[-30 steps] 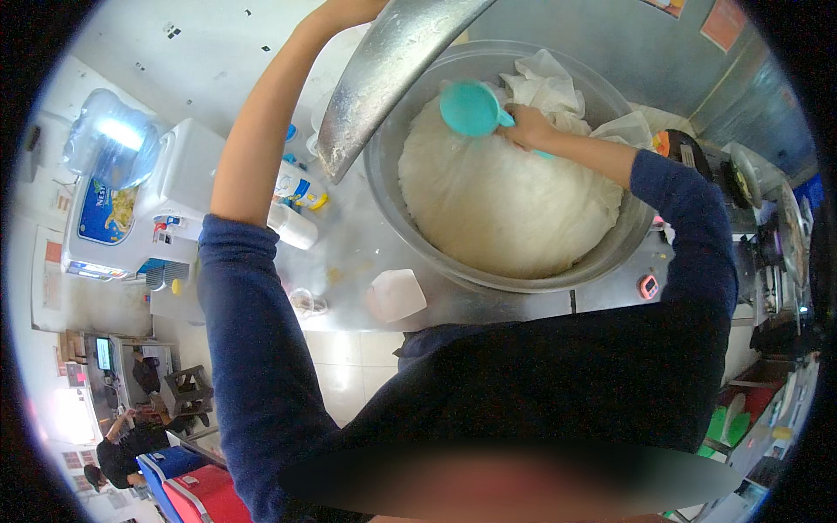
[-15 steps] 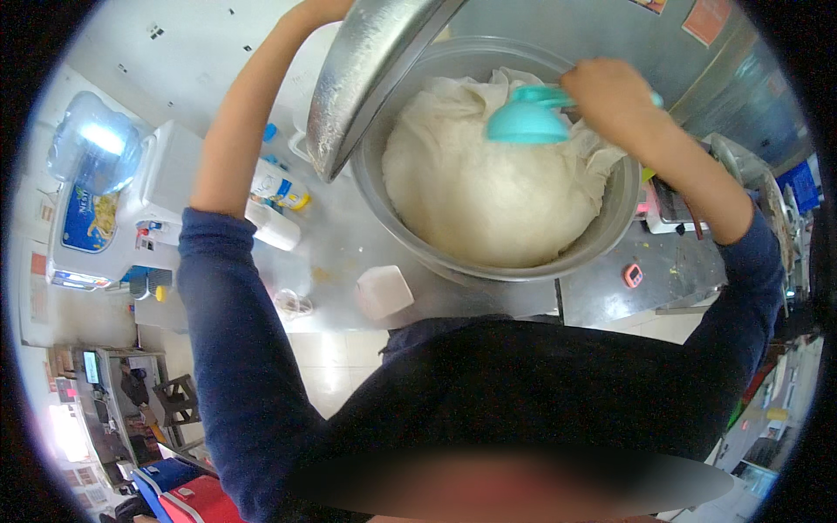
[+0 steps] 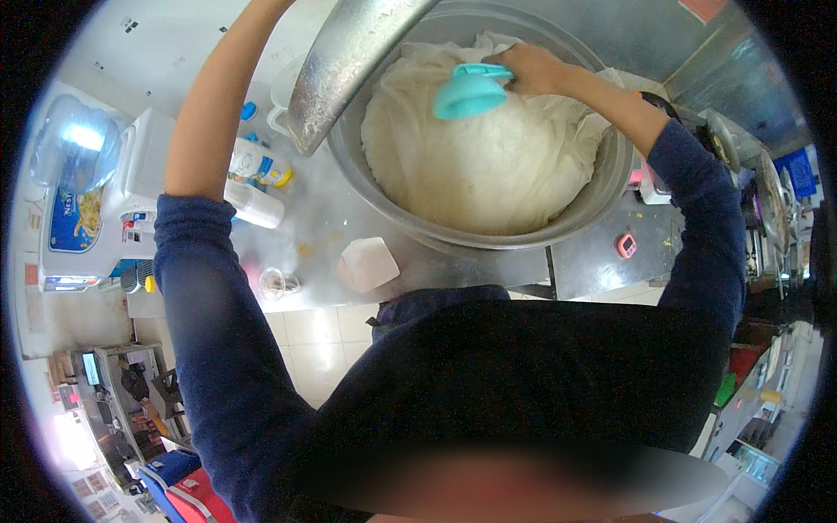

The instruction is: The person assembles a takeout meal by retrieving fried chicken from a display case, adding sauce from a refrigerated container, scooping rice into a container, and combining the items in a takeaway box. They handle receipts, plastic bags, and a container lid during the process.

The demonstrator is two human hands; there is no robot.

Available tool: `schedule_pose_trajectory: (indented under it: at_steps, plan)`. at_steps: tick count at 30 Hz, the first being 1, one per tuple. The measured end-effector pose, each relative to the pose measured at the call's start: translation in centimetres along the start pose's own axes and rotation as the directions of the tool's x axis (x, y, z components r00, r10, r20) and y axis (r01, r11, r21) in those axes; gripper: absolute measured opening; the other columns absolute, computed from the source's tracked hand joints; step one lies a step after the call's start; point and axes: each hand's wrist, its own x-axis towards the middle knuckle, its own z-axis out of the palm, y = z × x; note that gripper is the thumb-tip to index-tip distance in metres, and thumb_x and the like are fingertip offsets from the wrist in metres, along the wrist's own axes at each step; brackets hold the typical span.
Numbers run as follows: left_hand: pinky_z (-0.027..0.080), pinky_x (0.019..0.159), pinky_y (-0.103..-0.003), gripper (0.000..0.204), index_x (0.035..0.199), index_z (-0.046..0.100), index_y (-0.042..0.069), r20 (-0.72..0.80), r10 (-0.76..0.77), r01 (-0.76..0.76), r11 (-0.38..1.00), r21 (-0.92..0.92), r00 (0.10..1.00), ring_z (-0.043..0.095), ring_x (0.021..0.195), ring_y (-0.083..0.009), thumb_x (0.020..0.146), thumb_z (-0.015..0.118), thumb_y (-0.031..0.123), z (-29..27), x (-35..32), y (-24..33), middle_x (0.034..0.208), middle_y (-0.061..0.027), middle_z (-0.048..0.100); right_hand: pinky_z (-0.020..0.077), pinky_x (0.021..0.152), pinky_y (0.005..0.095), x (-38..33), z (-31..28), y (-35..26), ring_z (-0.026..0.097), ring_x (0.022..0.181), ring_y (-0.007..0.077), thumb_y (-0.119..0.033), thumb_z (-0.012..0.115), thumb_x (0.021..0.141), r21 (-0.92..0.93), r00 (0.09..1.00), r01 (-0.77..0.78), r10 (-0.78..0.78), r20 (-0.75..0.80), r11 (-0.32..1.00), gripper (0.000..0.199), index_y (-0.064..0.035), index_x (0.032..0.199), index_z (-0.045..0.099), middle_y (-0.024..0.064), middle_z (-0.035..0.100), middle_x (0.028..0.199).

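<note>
Gripping a turquoise scoop, the right hand sits over white rice and cloth in a large steel pot. Left hand is out of frame above; its forearm rises beside the tilted steel lid. On the tabletop: a white bottle with yellow cap, a white square tub, and a small pink timer.

white jug, water dispenser, pink timer
</note>
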Motion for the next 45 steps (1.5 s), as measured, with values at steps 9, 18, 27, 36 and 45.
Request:
schedule_pose_trajectory:
  at_steps: [9,18,27,36,45]
  plan:
    - [0.049,0.085,-0.046,0.033,0.105,0.066,0.000,-0.040,-0.010,0.007,0.997,-0.083,0.999,0.066,0.097,-0.0411,0.091,0.055,0.029,-0.6,-0.3,0.3,0.103,-0.0299,0.066,0.0508,0.090,0.0446,1.7,4.9,-0.5,0.060,0.107,0.0350,-0.008,0.078,0.070,0.194,0.975,0.184,-0.204,0.090,0.964,0.037,-0.0041,0.104,0.064,0.0132,0.056,0.120]
    - [0.049,0.085,-0.047,0.033,0.104,0.066,0.001,-0.058,-0.010,0.006,0.998,-0.067,0.998,0.066,0.097,-0.0416,0.091,0.056,0.028,-1.0,-0.5,-0.5,0.103,-0.0296,0.066,0.0499,0.091,0.0466,3.0,4.9,0.9,0.059,0.107,0.0380,-0.011,0.081,0.062,0.161,0.899,0.394,-0.415,0.136,0.905,0.048,0.0008,0.103,0.059,0.0194,0.047,0.127]
    - [0.049,0.084,-0.047,0.032,0.104,0.067,0.002,-0.082,-0.012,0.007,0.998,-0.059,0.997,0.066,0.096,-0.0421,0.090,0.056,0.028,-1.3,-0.8,-0.7,0.103,-0.0292,0.066,0.0504,0.079,0.0465,1.1,0.0,-0.9,0.063,0.092,0.0373,-0.008,0.082,0.058,0.187,0.929,0.166,-0.217,0.300,0.968,0.041,-0.0035,0.094,0.062,0.0136,0.052,0.116]
    - [0.049,0.084,-0.047,0.031,0.104,0.067,0.003,-0.103,-0.018,0.011,0.997,-0.072,0.995,0.066,0.095,-0.0427,0.090,0.056,0.028,-1.3,-1.4,-0.8,0.102,-0.0288,0.067,0.0497,0.082,0.0399,-7.3,-7.5,-7.7,0.063,0.091,0.0271,-0.011,0.082,0.060,0.674,0.821,0.175,-0.485,0.302,0.718,0.029,-0.0014,0.083,0.068,0.0087,0.054,0.111]
    - [0.050,0.082,-0.048,0.030,0.102,0.067,0.003,-0.170,0.025,-0.046,0.992,-0.118,0.985,0.065,0.094,-0.0437,0.089,0.057,0.028,-1.1,-1.6,-0.6,0.102,-0.0283,0.067,0.0562,0.077,0.0449,-7.0,-11.0,-1.1,0.070,0.088,0.0321,-0.027,0.073,0.081,-0.024,0.880,-0.455,0.453,0.143,0.890,0.048,-0.0026,0.121,0.063,0.0187,0.070,0.102]
